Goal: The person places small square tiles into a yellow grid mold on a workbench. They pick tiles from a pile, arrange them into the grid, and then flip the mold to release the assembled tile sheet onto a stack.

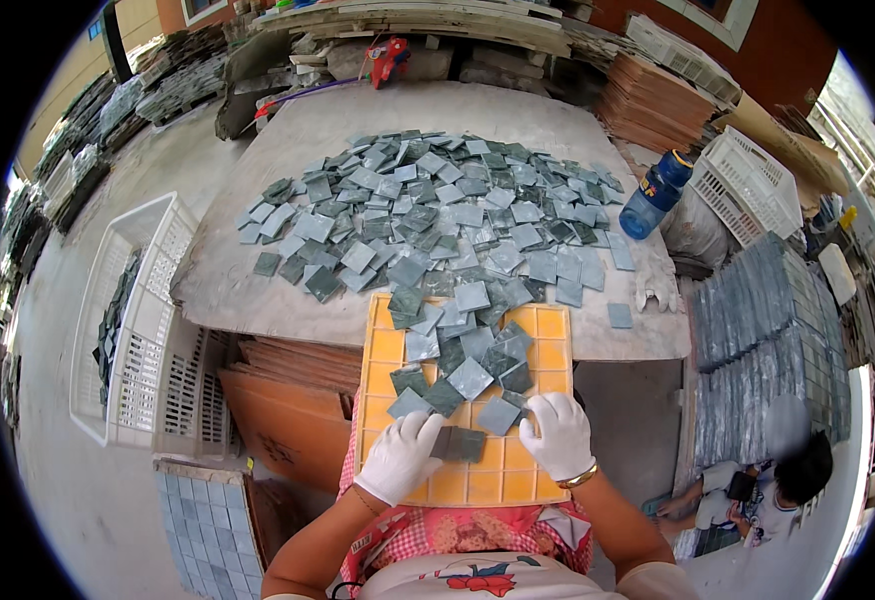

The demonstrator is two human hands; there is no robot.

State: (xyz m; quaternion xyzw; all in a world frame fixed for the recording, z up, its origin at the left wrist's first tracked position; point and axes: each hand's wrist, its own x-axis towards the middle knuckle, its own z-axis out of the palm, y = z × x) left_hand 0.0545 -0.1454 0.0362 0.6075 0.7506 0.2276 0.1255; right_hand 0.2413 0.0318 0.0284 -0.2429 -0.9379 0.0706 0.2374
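A yellow grid tray with square cells rests across my lap against the table edge. Loose grey-green square stone tiles lie heaped over its upper and middle part. My left hand, in a white glove, closes its fingers on the left end of a dark stone tile low in the tray. My right hand, also gloved, is over the tray's right side with thumb and fingers apart. Its fingertips reach the edge of the loose tiles, beside a lighter tile; whether they touch one is unclear.
A wide pile of tiles covers the table. A blue bottle stands at its right. White crates are at left, stacked tiles at right. Another person sits low at the right.
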